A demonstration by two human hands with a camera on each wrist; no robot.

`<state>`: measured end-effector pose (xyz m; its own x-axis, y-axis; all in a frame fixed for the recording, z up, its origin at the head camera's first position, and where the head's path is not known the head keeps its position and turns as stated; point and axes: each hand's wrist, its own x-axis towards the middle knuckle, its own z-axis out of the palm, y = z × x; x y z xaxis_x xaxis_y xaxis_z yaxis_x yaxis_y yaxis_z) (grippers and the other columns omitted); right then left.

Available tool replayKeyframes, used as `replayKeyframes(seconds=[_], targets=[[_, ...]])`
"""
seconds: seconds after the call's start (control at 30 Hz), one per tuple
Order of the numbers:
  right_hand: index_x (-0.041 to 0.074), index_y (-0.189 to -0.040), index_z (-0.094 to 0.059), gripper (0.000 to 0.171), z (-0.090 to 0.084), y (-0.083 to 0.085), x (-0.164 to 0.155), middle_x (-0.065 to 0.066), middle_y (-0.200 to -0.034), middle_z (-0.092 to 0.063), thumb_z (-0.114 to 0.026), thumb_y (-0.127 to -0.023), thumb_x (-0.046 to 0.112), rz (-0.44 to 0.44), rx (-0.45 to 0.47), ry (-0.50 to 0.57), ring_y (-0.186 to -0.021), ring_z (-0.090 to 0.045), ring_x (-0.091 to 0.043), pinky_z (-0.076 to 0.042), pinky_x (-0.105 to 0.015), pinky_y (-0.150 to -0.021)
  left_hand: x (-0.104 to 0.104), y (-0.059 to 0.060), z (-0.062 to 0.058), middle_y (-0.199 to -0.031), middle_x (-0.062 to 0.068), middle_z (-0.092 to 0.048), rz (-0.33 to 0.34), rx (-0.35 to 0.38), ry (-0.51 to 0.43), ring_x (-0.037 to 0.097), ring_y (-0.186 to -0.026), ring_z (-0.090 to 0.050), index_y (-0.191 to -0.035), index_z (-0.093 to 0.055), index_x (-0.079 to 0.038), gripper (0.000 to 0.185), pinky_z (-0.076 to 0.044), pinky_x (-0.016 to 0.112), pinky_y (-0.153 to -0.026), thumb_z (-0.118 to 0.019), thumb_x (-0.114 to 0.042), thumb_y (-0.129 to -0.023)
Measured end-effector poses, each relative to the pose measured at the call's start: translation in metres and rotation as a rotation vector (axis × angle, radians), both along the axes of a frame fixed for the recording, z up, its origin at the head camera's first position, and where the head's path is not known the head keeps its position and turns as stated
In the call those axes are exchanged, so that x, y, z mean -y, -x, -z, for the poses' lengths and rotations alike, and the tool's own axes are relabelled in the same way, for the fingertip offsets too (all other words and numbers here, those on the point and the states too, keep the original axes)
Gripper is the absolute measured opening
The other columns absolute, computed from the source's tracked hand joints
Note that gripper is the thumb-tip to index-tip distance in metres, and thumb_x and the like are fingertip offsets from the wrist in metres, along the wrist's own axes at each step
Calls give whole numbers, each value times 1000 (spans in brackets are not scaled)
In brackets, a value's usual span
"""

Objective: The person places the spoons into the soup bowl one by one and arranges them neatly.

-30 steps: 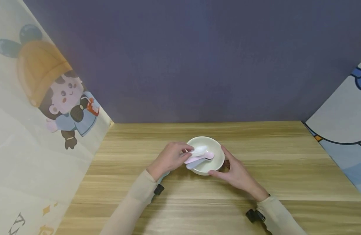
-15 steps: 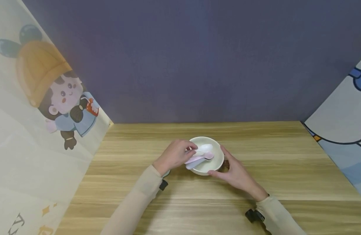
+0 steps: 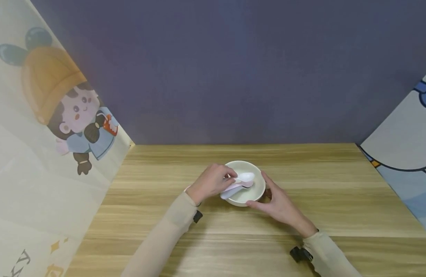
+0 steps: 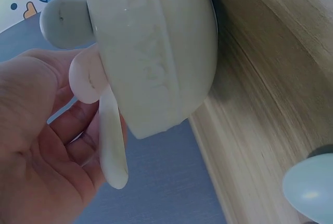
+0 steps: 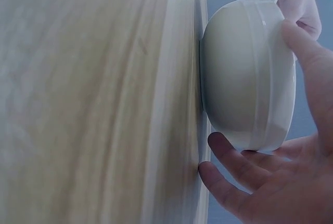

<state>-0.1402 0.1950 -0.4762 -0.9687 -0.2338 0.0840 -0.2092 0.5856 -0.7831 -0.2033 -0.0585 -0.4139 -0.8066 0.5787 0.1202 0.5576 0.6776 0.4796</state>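
A cream bowl [image 3: 256, 194] stands on the wooden table with several spoons in it. My left hand [image 3: 213, 182], at the left rim, pinches the white spoon [image 3: 246, 177]; its bowl end lies over the inside of the bowl. Beside it rest a pink spoon [image 3: 248, 184] and a grey-lilac spoon [image 3: 231, 191]. Their handles jut past the rim in the left wrist view, where the white handle [image 4: 113, 146] points away from the bowl. My right hand [image 3: 280, 204] holds the bowl's right side, thumb at the near rim and fingers against the outer wall.
A pale blue-green rounded thing [image 4: 312, 187] sits on the table [image 4: 250, 125] in the left wrist view; the left forearm mostly hides it from the head view. A dark blue panel [image 3: 240, 73] rises behind the table, with printed walls [image 3: 22, 154] at the sides.
My left hand has moved rightward over the bowl, bringing the white spoon further in and over the pink one. The right hand and the bowl have stayed in place.
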Motion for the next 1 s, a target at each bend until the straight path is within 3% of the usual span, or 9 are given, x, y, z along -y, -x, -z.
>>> replayKeyframes(seconds=[0.27,1.0], targets=[[5,-170,-19,121,1,-1,-1,-20,-156,-56,-89,-83,52,2,13,9,-121,-71,-26,-54,-52,-107,-5,2,1,-109,4,-82,-16,20,25,12,-91,-73,-116,-82,-11,19,-56,21,-77,-77,-17,-99],[5,-170,-18,122,-1,-1,0,-22,-161,-50,-90,-83,51,-3,27,26,-124,-71,-29,-54,-51,-108,-9,2,4,-108,0,-83,-3,-21,67,10,-89,-71,-116,-83,-13,20,-57,25,-82,-76,-17,-98]])
